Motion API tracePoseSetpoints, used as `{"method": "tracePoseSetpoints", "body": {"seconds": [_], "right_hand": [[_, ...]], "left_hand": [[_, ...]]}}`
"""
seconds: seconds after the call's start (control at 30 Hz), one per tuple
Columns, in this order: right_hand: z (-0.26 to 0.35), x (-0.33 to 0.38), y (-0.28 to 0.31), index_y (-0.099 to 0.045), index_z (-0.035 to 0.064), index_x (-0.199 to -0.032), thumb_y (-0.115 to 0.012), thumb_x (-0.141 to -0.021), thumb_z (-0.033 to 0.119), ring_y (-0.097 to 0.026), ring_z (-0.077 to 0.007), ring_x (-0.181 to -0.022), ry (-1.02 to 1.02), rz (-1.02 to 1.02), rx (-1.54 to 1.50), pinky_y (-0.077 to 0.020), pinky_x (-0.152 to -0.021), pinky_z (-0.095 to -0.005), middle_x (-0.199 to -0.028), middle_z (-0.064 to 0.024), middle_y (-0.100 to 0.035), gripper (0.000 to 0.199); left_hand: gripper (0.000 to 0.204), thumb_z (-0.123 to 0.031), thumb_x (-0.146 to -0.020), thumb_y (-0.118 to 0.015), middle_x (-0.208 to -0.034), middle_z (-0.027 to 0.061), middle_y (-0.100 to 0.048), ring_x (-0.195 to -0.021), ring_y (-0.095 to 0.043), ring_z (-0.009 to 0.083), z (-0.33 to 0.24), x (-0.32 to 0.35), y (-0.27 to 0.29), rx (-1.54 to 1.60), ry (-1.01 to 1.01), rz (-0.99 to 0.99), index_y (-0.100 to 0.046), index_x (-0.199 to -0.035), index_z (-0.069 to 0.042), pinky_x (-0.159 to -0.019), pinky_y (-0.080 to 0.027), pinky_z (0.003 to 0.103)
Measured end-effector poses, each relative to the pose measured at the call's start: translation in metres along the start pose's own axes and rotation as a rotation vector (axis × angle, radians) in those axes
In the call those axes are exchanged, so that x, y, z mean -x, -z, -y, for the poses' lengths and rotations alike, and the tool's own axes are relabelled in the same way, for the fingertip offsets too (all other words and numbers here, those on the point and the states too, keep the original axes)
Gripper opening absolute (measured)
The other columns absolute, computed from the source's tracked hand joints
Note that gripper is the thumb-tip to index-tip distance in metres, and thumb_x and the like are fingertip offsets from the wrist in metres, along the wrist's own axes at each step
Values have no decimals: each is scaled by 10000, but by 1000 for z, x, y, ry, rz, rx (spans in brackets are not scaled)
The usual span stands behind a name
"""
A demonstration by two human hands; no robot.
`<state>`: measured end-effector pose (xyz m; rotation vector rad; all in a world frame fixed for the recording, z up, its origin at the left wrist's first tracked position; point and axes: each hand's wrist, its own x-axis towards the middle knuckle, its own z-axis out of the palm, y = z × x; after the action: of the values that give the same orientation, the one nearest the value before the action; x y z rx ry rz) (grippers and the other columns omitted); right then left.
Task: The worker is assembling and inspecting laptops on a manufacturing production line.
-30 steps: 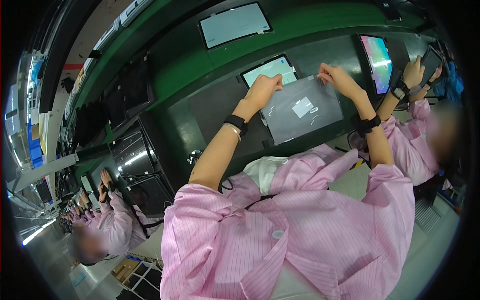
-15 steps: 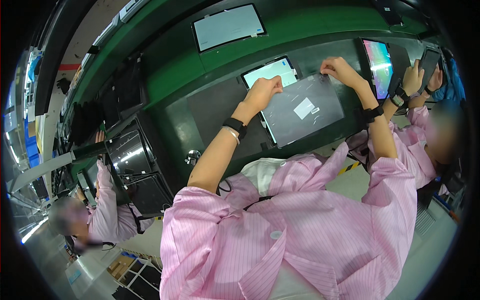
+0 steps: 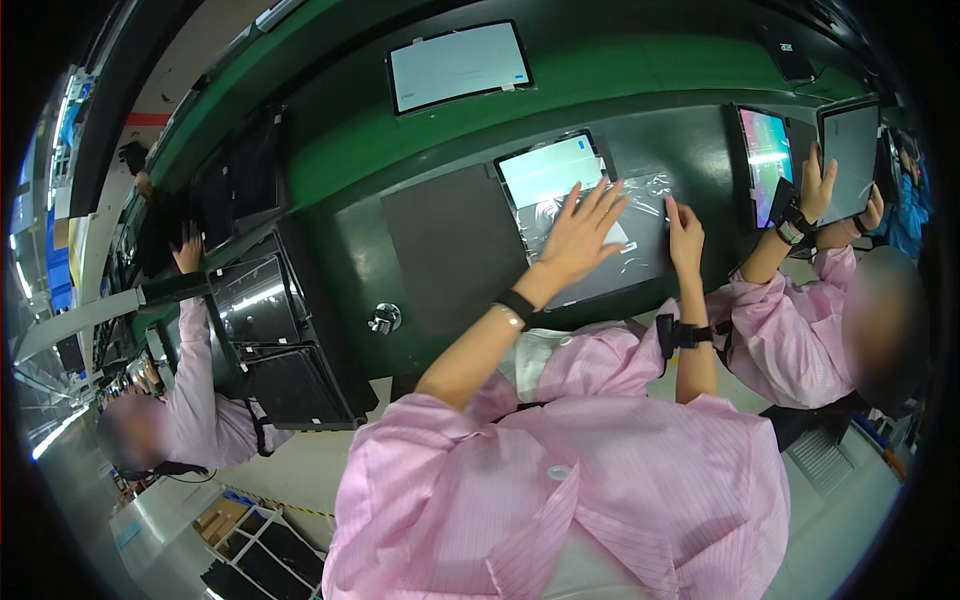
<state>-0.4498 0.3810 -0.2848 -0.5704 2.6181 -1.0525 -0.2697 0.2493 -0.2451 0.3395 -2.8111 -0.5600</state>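
The left hand [image 3: 583, 230] lies palm down with its fingers spread, over the sheet [image 3: 645, 270], a grey, glossy, see-through piece near the front edge of the worktop [image 3: 362, 235]. The right hand [image 3: 686, 232] is at the sheet's right edge, its fingers close together and bent; whether they pinch that edge cannot be told. A white label [image 3: 616, 235] shows on the sheet, partly behind the fingers of the left hand. Creases and bright glints run over the sheet's upper right part.

A tablet [image 3: 550, 172] with a lit, pale screen shows beyond the sheet's upper left part, on the side toward the far edge of the worktop; how far it reaches beneath the sheet is unclear. A dark grey mat [image 3: 440, 245] lies just left of the tablet and sheet. A round, shiny metal piece [image 3: 385, 318] is near the front edge, left of the mat's near corner.

Toward the far edge lies a second tablet [image 3: 458, 70], its screen also lit and pale. A black device [image 3: 787, 53] is near the far right corner. Dark panels [image 3: 262, 300] are stacked by the left edge.

To the right, a co-worker's hands [image 3: 820, 188] hold a dark, flat panel [image 3: 850, 155] beside a tablet with a colourful screen [image 3: 762, 165]. To the left, another co-worker's hand [image 3: 187, 250] is stretched forward, fingers up.
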Motion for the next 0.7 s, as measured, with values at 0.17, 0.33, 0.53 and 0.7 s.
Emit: {"method": "tracePoseSetpoints", "body": {"seconds": [0.17, 0.33, 0.53, 0.7], "right_hand": [[15, 20, 9, -592, -37, -744, -542, -902, 380, -564, -197, -630, -54, -44, 132, -425, -623, -350, -652, -173, -576, 449], [72, 43, 42, -387, -18, -678, -534, -932, 218, -257, -73, -593, 203, -104, -373, -240, -498, -268, -614, -17, -256, 377], [183, 51, 46, -465, -13, -679, -615, -872, 195, -295, -66, -564, 501, 388, -375, -260, -487, -257, -573, 0, -320, 321], [251, 59, -18, -631, 16, -846, -640, -838, 256, -531, -148, -581, 787, 746, -447, -418, -547, -266, -681, -62, -593, 240]], "left_hand": [[768, -497, -862, -503, -1489, 164, -197, -1387, -153, 313, 1, 4, -4, -69, 89, 47, -232, -1431, -59, -1096, -127, 537], [600, -353, -858, -590, -1412, 239, -327, -1352, -222, 391, 13, 51, 103, 132, 516, -351, -426, -1306, 11, -1081, -207, 467], [581, -207, -869, -609, -1300, 92, -509, -1125, -479, 122, 17, 128, 198, 1305, 560, 292, -376, -1375, -44, -963, -385, 288], [275, -161, -891, -610, -975, 3, -617, -854, -536, 69, 10, 163, 179, 1237, 825, -11, -575, -1081, 34, -775, -448, 232]]}}
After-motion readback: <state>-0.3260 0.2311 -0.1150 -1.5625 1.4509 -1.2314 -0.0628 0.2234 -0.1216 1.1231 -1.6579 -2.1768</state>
